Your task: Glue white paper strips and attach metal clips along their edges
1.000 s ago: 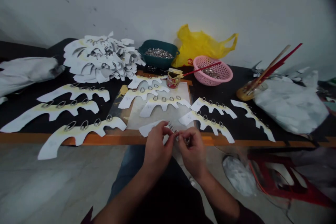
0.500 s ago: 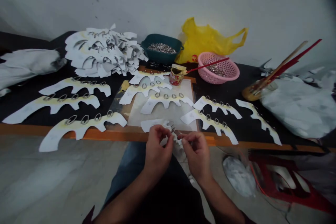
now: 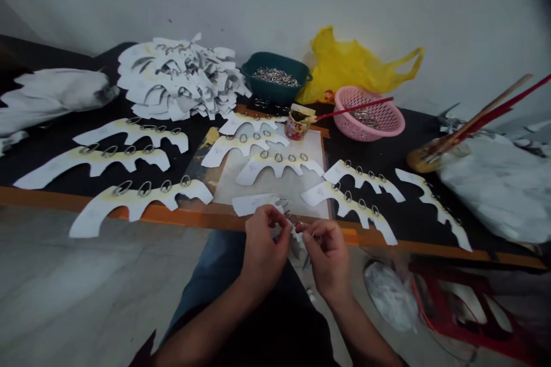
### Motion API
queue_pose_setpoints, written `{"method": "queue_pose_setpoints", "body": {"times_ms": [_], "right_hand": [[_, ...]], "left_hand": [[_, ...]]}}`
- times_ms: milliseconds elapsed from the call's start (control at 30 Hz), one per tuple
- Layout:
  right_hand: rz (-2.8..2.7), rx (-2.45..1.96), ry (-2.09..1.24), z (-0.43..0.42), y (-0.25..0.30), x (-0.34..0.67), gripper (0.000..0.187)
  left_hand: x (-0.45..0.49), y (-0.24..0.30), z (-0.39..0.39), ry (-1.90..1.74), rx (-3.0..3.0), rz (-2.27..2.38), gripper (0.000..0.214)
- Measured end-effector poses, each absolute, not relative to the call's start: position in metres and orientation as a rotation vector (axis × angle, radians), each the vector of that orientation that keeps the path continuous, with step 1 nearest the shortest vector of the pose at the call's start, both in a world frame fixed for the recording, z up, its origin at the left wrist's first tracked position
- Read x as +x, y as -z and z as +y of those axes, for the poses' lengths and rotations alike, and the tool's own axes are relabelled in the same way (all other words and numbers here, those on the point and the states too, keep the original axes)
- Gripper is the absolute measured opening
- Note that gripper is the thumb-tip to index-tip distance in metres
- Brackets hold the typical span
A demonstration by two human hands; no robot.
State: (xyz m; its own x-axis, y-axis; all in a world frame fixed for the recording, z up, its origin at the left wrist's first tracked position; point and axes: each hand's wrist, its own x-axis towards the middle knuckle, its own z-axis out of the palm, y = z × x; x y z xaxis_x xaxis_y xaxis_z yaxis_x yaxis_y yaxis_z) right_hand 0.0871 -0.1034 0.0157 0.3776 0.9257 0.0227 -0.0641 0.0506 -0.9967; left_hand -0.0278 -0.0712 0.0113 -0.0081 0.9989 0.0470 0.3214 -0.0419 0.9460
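At the table's front edge, a white cut-out piece with metal rings along its upper edge lies partly under my hands. My left hand is closed, thumb and forefinger pinched at the piece's rings. Close beside it, my right hand is closed too, with a thin metal ring showing between its fingers. Another ring stands at the piece between both hands. The fingertips hide much of the piece. Just beyond lies a similar scalloped piece with rings along a yellowish edge.
More ringed pieces lie left and right. Behind stand a heaped stack, a green basin of metal rings, a small glue-smeared cup with a red stick, a pink basket, a yellow bag and brushes.
The view has shifted slightly, so the table items appear a little further right. Both hands stay at the same white piece, with the right fingers slightly changed around the ring.
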Motion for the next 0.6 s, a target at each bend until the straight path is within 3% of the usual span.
{"method": "queue_pose_setpoints", "body": {"times_ms": [600], "right_hand": [[-0.910,-1.284,-0.806,-0.1026,-0.0212,0.0780,0.020]], "left_hand": [[-0.0238,-0.0136,-0.0786,-1.215,1.303,1.431,0.014]]}}
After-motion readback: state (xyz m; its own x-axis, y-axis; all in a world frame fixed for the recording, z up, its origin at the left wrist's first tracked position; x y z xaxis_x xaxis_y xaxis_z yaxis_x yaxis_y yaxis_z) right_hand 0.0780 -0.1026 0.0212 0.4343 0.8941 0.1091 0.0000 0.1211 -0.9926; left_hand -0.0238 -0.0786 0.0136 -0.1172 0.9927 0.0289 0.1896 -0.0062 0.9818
